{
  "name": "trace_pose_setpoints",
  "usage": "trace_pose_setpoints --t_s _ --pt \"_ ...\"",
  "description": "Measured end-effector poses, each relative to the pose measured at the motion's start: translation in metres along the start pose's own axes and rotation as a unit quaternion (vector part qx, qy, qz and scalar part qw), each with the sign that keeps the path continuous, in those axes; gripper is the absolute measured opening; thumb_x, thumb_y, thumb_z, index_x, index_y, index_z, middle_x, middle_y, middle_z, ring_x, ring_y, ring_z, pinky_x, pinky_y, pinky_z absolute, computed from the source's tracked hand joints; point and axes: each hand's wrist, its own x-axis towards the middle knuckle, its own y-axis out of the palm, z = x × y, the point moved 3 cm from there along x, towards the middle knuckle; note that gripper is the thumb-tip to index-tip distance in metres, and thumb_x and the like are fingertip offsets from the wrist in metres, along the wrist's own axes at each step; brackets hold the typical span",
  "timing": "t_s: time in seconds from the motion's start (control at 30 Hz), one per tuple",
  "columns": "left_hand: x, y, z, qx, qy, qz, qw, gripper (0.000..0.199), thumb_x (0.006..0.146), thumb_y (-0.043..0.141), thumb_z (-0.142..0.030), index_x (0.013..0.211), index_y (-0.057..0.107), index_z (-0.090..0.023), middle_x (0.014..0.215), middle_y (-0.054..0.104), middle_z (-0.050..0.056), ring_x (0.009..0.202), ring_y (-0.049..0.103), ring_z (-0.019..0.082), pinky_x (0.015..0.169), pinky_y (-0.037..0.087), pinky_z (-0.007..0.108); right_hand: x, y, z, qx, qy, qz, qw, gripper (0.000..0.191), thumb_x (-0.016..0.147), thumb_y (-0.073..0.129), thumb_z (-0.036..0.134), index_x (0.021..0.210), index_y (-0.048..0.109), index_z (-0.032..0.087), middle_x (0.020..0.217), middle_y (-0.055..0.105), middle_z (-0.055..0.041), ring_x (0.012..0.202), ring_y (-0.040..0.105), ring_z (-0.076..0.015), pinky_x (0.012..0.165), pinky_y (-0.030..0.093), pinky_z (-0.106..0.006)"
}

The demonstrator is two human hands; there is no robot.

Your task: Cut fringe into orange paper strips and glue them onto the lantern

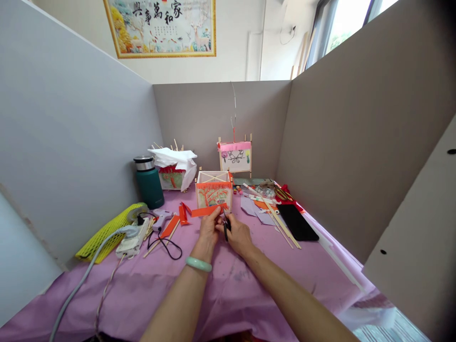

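Note:
My left hand [211, 228] is closed on a strip of orange paper [204, 211], which stretches out to the left above the table. Scissors [227, 228] with dark handles are in my right hand [240, 235], their blades up at the strip's right end. Whether the blades are apart is too small to tell. Just beyond my hands stands a box-shaped lantern [214, 194] with stick corners, a painted tree on its front panel and an orange fringe along the top edge. Folded orange paper [184, 213] lies to the left of the strip.
A lilac glue gun [162, 219], power strip [131, 243] and green bottle [149, 183] stand left. Behind are a tissue-covered lantern [172, 178] and a hanging lantern [235, 159]. A black phone [297, 222], wooden sticks [281, 227] and gold-handled scissors [283, 194] lie right. Grey partitions [199, 114] enclose the table.

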Motion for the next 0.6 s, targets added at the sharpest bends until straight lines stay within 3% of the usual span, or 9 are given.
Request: trace_pose_setpoints --t_s 0.17,0.6 --pt "0.0006 -0.0001 0.0001 0.0 0.001 0.002 1.0 0.042 0.053 0.086 -0.036 0.06 0.05 -0.016 0.041 0.039 -0.008 0.036 0.037 0.004 0.034 0.021 0.016 0.0007 0.0009 -0.0007 -0.004 0.007 0.003 1.0 0.027 0.093 0.047 0.047 0.104 0.056 0.024 0.087 0.071 -0.0012 0.074 0.066 -0.0189 0.06 0.03 -0.025" --pt "0.0021 -0.0026 0.0016 -0.007 -0.011 -0.012 1.0 0.042 0.051 0.087 -0.035 0.06 0.052 -0.015 0.04 0.042 -0.007 0.036 0.038 0.005 0.034 0.024 0.016 0.0013 0.0021 -0.0018 0.009 0.009 0.009 1.0 0.028 0.092 0.047 0.048 0.103 0.056 0.024 0.084 0.071 -0.0012 0.074 0.066 -0.0194 0.06 0.032 -0.025"
